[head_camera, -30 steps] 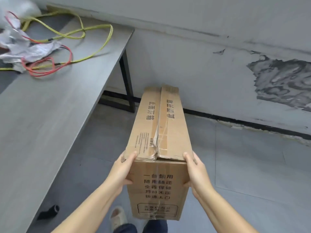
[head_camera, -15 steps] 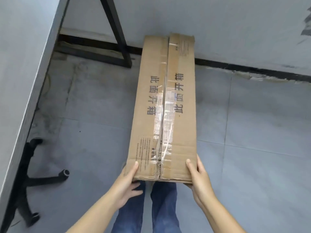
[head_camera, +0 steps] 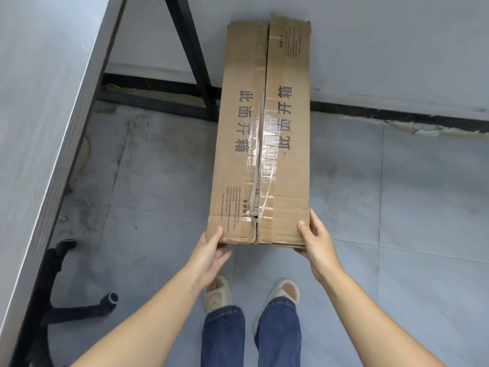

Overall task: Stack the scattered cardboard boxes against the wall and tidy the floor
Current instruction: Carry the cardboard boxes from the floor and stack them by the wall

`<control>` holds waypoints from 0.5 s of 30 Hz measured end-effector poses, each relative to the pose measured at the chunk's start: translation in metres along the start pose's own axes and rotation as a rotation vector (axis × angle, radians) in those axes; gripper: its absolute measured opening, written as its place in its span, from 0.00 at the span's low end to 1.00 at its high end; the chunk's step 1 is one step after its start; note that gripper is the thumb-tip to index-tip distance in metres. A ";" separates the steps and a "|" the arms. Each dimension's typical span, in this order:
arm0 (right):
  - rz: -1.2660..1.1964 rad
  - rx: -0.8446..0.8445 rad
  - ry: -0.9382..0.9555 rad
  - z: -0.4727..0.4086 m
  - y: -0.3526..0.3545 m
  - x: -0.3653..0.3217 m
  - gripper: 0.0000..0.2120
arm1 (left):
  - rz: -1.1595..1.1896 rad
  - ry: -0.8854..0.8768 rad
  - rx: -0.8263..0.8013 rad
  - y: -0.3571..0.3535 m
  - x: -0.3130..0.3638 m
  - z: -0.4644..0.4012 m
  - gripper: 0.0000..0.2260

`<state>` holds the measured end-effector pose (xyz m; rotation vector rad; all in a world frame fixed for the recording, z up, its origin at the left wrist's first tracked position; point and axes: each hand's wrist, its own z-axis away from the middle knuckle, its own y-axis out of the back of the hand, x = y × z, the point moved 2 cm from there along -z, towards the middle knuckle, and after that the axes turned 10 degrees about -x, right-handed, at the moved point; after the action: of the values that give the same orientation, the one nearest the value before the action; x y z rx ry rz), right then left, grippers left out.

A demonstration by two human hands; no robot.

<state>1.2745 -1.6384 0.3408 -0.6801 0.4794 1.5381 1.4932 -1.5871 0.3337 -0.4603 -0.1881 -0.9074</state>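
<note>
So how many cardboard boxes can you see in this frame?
1. A long cardboard box, gripped at its near end by the left hand and right hand, far end toward the wall. Others may lie out of view.

A single head-worn, wide-angle view looks steeply down and forward from standing height, close over the person's own forearms and feet, facing the pale grey wall (head_camera: pixel 370 43) where it meets the grey tiled floor (head_camera: pixel 158 181), table edge at left.
</note>
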 end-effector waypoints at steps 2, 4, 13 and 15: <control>0.014 -0.011 -0.025 -0.013 -0.001 -0.005 0.16 | 0.080 -0.032 0.046 -0.005 0.007 -0.012 0.15; 0.078 -0.050 -0.054 -0.018 -0.006 -0.002 0.18 | 0.139 -0.049 0.110 0.000 0.010 -0.021 0.07; 0.120 -0.077 -0.149 -0.003 -0.016 -0.001 0.22 | -0.176 0.010 0.187 0.016 0.014 -0.006 0.18; 0.136 -0.070 -0.181 0.013 -0.013 -0.013 0.24 | -0.238 0.019 0.200 0.008 0.018 0.013 0.19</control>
<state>1.2857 -1.6379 0.3603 -0.5639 0.3421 1.7340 1.5106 -1.5895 0.3488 -0.2464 -0.3182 -1.1134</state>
